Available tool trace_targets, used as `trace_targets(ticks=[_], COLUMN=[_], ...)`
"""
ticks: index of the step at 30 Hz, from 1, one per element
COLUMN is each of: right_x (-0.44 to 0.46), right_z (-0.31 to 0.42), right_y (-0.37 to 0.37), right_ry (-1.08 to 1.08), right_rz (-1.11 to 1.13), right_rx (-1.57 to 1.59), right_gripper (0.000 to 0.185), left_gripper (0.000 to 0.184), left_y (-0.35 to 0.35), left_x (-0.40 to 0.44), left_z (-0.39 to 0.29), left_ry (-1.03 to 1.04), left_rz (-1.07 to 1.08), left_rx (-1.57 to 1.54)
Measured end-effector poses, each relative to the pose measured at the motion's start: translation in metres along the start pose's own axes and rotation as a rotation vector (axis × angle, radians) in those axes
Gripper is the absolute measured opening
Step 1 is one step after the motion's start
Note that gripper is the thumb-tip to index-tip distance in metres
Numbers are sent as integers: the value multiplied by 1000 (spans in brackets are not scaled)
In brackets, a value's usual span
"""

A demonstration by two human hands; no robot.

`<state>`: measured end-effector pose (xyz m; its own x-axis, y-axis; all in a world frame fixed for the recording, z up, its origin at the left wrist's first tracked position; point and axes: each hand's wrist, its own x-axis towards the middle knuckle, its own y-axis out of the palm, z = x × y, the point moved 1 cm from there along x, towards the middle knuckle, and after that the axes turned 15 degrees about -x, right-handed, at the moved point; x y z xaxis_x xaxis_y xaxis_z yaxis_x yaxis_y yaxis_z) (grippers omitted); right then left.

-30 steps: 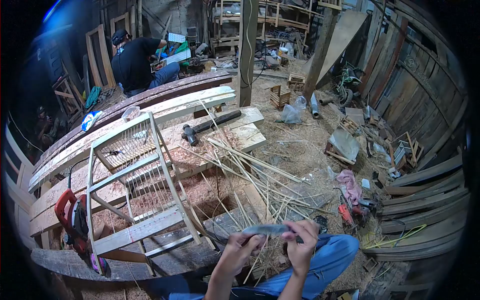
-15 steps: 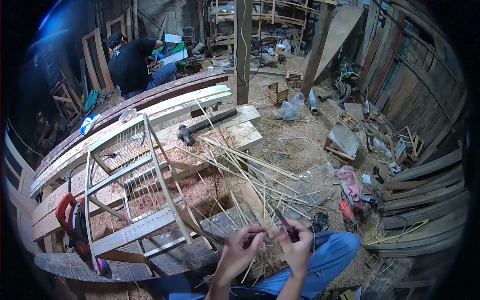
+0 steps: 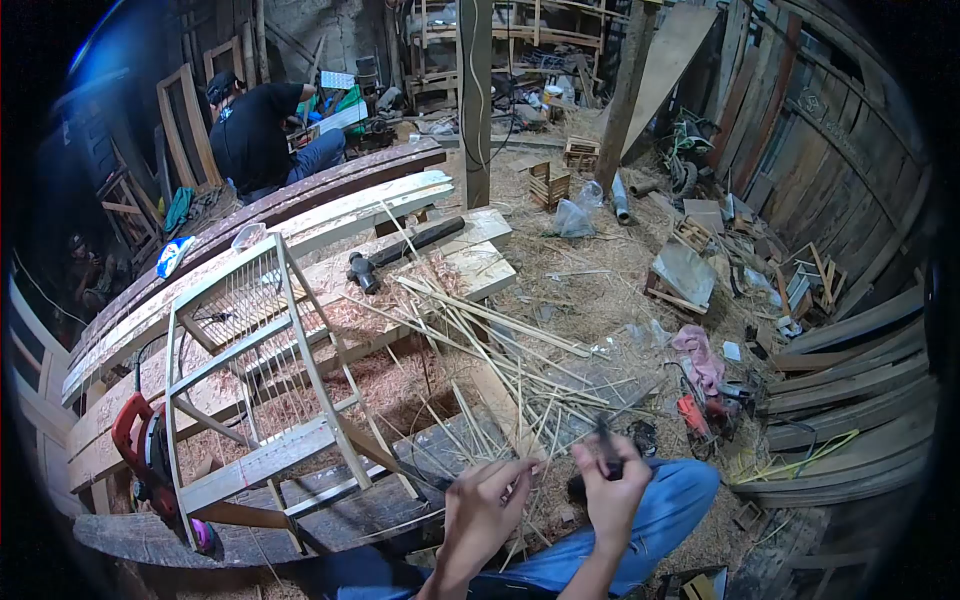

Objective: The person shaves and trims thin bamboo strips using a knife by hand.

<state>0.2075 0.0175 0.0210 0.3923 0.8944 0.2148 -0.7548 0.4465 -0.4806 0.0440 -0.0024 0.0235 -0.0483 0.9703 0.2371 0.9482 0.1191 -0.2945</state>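
One knife (image 3: 605, 436) is grasped in the right hand (image 3: 612, 490), above one denim knee (image 3: 672, 510). The left hand (image 3: 487, 505) is held beside it, fingers bent together; whether anything is pinched cannot be told. Beyond, sticks (image 3: 500, 321) too many to count are strewn, flanked by one frame (image 3: 255, 466) and one hammer (image 3: 412, 245).

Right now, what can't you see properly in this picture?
All in the head view:
Left hand: anything it pinches is hidden by its own fingers.
Dark tool in the right hand: its tip is blurred and faint.
Person at the far left: details are lost in shadow.
Left forearm: cut off by the bottom edge.
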Motion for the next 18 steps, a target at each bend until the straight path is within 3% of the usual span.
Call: trace_targets(ticks=[2,5,10,12,13,16,18], right_x=[-2,-1,3,7,8,8,6], right_z=[1,-4,-10,-35,-43,-58,-55], right_y=[1,9,2,5,5,9,12], right_ry=[-137,-300,-249,-258,-158,-77,18], right_rz=[247,221,194,120,164,182,243], right_rx=[-153,-193,-260,-157,-88,61,87], right_gripper=[22,23,16,18,19,17,18], left_gripper=[16,16,22,21,21,24,25], left_y=[0,-1,-4,-5,-6,-6,-7], left_x=[-2,-2,3,6,5,-5,-8], left_z=[3,-2,-16,-25,-24,-23,-25], left_ry=[48,97,207,400,400,696,707], left_rz=[-13,-26,-67,-125,-127,-88,-45], left_rx=[72,164,147,64,64,-243,-303])
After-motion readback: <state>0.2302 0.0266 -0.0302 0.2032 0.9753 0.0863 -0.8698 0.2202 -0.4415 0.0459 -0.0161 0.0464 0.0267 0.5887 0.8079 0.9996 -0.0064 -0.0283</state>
